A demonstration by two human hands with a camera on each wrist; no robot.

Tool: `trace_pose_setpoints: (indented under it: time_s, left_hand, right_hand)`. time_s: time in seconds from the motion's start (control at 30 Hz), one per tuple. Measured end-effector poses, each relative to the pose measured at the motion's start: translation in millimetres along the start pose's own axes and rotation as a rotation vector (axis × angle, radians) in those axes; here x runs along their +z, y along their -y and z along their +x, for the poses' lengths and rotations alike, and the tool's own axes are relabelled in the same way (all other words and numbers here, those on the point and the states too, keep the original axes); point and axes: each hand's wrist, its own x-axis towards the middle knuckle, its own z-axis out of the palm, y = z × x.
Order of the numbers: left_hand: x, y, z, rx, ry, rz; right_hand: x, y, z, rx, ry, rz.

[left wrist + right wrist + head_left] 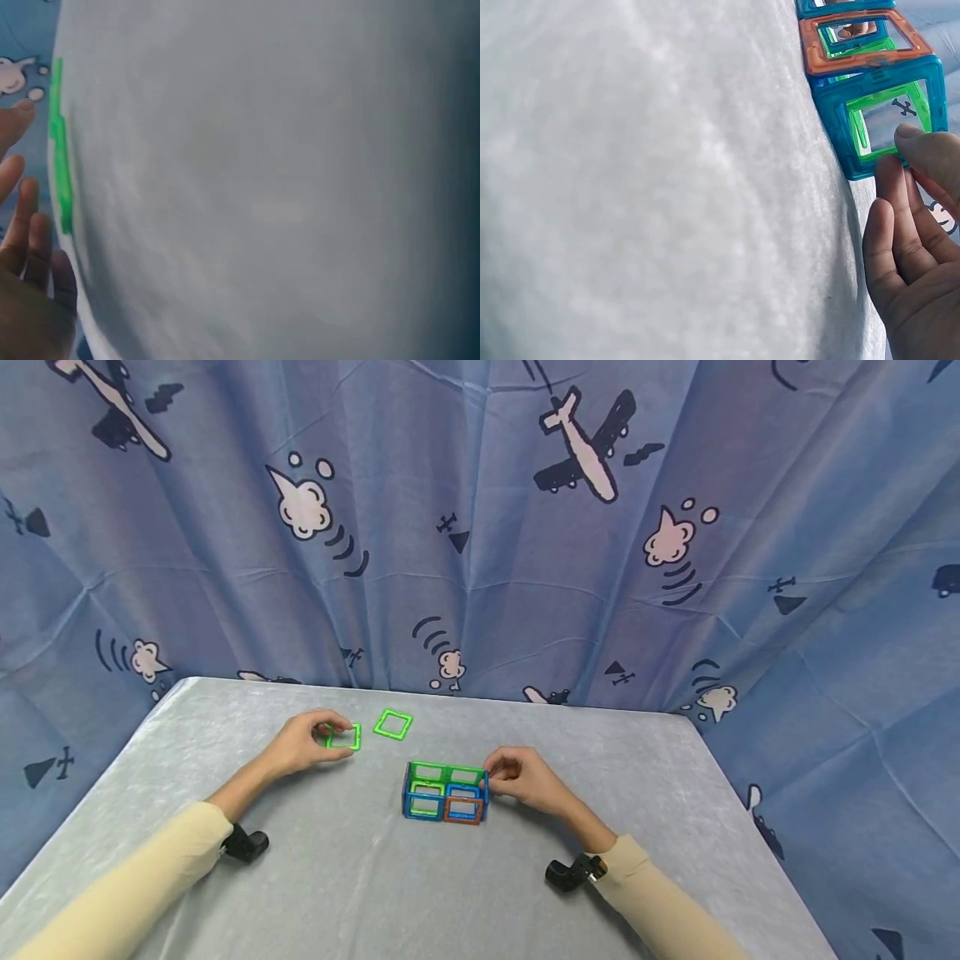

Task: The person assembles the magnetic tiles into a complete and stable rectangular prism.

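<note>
My left hand (pixel 303 743) is at a green square magnetic tile (pixel 357 737) lying on the table, its thumb and fingers spread on either side. In the left wrist view those fingers look loose, with a gap to the green tile edges (pixel 63 172). A second green tile (pixel 389 736) lies just beyond. Farther right stands a box of joined magnetic tiles (pixel 424 796), with green, blue and orange frames. My right hand (pixel 528 777) pinches the blue end tile (pixel 838 139) of this box between thumb and fingers. Beside that tile is an orange tile (pixel 870 62).
A pale grey cloth covers the table (pixel 337 877). Behind it hangs a blue curtain (pixel 495 552) with airplane and cloud prints. Black wrist cameras are strapped to the left wrist (pixel 246 843) and the right wrist (pixel 570 874).
</note>
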Motion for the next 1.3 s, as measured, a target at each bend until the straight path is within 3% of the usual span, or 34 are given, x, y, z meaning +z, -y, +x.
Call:
trace_pose_setpoints:
  time_s: [0.3, 0.9, 1.17, 1.3]
  left_hand:
    - [-2.2, 11.0, -0.6, -0.025, -0.002, 0.071]
    - [-2.2, 2.3, 2.2, -0.042, 0.044, 0.078]
    - [-0.6, -16.6, 5.2, 0.039, 0.06, 0.065]
    - [2.9, -33.7, 4.6, 0.062, 0.101, 0.034]
  right_hand:
    - [1, 0, 1, 0.001, -0.002, -0.002]
    - [1, 2, 1, 0.01, 0.001, -0.005]
    - [1, 2, 1, -0.026, 0.002, -0.019]
    - [2, 18, -1, -0.014, 0.004, -0.014]
